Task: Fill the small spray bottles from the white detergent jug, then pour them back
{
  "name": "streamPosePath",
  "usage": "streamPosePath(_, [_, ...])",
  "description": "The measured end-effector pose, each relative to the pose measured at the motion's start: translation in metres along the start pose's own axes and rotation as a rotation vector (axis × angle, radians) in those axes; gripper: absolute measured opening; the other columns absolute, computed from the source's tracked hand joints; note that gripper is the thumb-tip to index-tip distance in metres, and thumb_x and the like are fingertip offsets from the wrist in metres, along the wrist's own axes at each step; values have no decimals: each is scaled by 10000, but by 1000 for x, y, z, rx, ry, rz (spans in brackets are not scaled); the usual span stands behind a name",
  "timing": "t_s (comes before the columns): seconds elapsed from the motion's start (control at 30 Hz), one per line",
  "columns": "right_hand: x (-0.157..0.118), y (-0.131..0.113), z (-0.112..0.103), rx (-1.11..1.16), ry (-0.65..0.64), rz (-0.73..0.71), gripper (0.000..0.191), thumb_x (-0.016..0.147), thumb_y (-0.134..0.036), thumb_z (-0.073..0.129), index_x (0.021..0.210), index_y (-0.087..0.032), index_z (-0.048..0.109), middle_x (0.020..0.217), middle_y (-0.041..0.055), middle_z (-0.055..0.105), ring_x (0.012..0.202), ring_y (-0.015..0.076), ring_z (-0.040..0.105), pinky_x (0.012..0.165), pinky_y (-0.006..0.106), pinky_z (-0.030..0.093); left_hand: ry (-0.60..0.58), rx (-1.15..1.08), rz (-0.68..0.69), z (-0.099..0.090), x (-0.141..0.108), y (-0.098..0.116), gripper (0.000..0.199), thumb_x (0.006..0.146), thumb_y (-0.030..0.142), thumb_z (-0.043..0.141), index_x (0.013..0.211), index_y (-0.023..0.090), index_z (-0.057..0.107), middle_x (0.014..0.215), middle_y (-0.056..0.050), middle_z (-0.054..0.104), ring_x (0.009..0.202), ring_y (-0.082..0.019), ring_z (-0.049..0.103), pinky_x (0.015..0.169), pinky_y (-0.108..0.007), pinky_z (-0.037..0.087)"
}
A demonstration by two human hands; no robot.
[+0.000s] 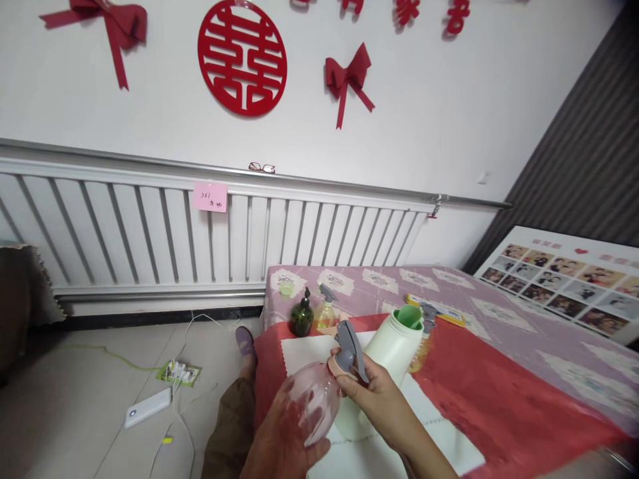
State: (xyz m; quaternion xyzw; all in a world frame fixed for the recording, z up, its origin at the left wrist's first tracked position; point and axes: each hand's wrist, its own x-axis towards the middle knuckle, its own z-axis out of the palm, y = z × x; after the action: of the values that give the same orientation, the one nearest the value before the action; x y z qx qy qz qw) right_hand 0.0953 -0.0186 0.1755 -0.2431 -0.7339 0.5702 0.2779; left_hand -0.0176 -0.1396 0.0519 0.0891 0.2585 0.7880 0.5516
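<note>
A clear pink spray bottle [315,399] is held tilted over the table's near part. My left hand [284,432] is wrapped round its body from below. At the neck, my right hand [374,396] grips the grey spray head [350,349] with thumb and fingers. Just behind my right hand stands a pale green jug [394,346] with an open green mouth. Further back are a dark green pump bottle [302,316] and a yellowish spray bottle [324,313]. An orange-tinted spray bottle [422,346] is partly hidden by the jug.
White paper [449,436] lies on a red cloth [479,372] over a patterned tablecloth [384,278]. A yellow packet [452,313] is behind the jug. On the floor at left are a power strip [180,372], cables and a white power bank [148,407]. A radiator [309,233] lines the wall.
</note>
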Motion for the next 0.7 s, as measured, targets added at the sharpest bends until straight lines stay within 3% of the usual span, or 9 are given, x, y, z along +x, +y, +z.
streamPosePath(0.1, [1, -5, -2, -25, -78, -9, 378, 748, -488, 740, 1000, -209, 704, 919, 37, 685, 888, 237, 619, 849, 360, 493, -131, -163, -259, 5, -6, 4, 406, 732, 575, 732, 1039, 310, 721, 1140, -40, 720, 1057, -292, 657, 852, -442, 511])
streamPosePath(0.23, [3, -10, -4, -15, -116, 7, 389, 743, -472, 748, 1033, -217, 698, 895, 19, 676, 859, 219, 613, 824, 336, 487, -207, -207, -314, -2, -5, 1, 446, 637, 517, 833, 1036, 348, 726, 1200, 0, 698, 1099, -327, 648, 875, -434, 500])
streamPosePath(0.33, [4, -9, -5, -6, -90, 0, 375, 759, -465, 741, 1042, -223, 691, 942, 23, 678, 905, 222, 607, 837, 327, 475, -182, -168, -318, -7, -2, -4, 489, 641, 493, 844, 1086, 376, 681, 1182, -14, 686, 1068, -298, 664, 846, -394, 502])
streamPosePath(0.43, [5, -4, -5, 11, -36, -10, 320, 778, -467, 731, 980, -222, 694, 891, 10, 670, 861, 202, 599, 809, 309, 475, -26, -49, -138, -3, -2, -12, 785, 561, 513, 880, 1251, 440, 512, 1337, -38, 560, 1079, -301, 655, 754, -337, 511])
streamPosePath(0.5, [5, 0, -1, 48, 22, -19, 334, 770, -483, 738, 981, -227, 699, 882, 7, 675, 835, 195, 597, 790, 305, 482, 110, 83, 84, 4, -2, -16, 997, 534, 492, 889, 1363, 465, 336, 1481, -62, 397, 1138, -325, 619, 733, -324, 518])
streamPosePath(0.63, [2, 11, 16, 189, 159, -11, 422, 749, -516, 751, 1069, -247, 699, 1011, 36, 719, 917, 224, 626, 834, 336, 500, 253, 284, 510, 17, 0, -19, 1222, 519, 407, 870, 1481, 344, 118, 1566, -148, 214, 1303, -397, 458, 862, -375, 529])
streamPosePath(0.7, [2, 17, 25, 270, 197, -1, 445, 744, -529, 753, 1092, -255, 699, 1077, 49, 723, 974, 240, 633, 854, 347, 507, 298, 324, 597, 19, 2, -19, 1247, 533, 416, 849, 1497, 314, 63, 1588, -151, 155, 1363, -417, 368, 884, -391, 533])
